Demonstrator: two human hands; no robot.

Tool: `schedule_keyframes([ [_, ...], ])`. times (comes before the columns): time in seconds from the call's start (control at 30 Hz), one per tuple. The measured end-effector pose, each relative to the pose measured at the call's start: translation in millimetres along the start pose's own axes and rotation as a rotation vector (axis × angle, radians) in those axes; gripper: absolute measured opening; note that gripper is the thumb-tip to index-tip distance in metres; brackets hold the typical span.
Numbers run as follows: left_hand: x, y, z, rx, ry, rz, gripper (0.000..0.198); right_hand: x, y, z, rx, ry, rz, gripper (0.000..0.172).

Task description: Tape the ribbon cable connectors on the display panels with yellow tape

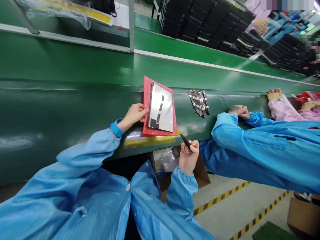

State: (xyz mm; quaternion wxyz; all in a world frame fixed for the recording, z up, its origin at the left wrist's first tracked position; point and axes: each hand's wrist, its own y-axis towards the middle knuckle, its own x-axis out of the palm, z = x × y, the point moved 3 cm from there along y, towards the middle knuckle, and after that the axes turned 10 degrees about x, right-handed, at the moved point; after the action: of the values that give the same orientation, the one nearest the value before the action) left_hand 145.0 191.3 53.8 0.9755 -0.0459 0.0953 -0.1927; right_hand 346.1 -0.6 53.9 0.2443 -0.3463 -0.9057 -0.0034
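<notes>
On the green belt of a conveyor line (75, 63), a flat rectangular display panel (161, 108) is lying on a red foam pad (146, 96). Its silvery back is catching the light, and a narrow black strip is running down its middle to a dark patch near one corner. The person's left hand (133, 115) is resting at the pad's left edge, its thumb close to the panel, though whether it is clamping the pad or only steadying it I cannot tell. The right hand (188, 156) is clenching a pair of black tweezers (185, 140), with their tips pointing at the pad's lower corner, just beside it.

A bundle of striped ribbon cables (198, 102) is lying on the belt to the right of the pad, and a strip of yellow tape (149, 141) is showing just below it. A cardboard box (202, 171) is standing under the belt's edge. A co-worker's blue sleeve (230, 133) is reaching in from the right, that hand (238, 111) resting on the belt, and pink sleeves (282, 111) are lying beyond it. Black trays (207, 23) are standing in rows across the far belt.
</notes>
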Motion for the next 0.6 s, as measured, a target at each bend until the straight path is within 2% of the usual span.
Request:
schedule_keyframes([
  [0.1, -52.1, -34, -6, -0.008, -0.024, 0.079, 0.008, -4, 1, 9, 0.031, -0.046, 0.001, 0.014],
  [0.17, -81.7, -61, -19, -0.035, -0.030, 0.166, 0.013, 0, 0, 17, 0.061, -0.082, -0.013, 0.013],
  [0.27, -108.1, -102, -40, -0.073, -0.025, 0.264, 0.020, 18, -7, 33, 0.117, -0.114, -0.062, 0.014],
  [0.33, -114.5, -125, -50, -0.038, 0.009, 0.332, 0.023, 35, -14, 47, 0.162, -0.146, -0.110, 0.015],
  [0.5, -109.7, -166, -60, 0.162, 0.364, 0.674, 0.022, 78, -35, 84, 0.275, -0.280, -0.285, 0.016],
  [0.6, -98.0, -174, -67, 0.269, 0.495, 0.733, 0.017, 93, -40, 101, 0.299, -0.365, -0.359, 0.015],
])
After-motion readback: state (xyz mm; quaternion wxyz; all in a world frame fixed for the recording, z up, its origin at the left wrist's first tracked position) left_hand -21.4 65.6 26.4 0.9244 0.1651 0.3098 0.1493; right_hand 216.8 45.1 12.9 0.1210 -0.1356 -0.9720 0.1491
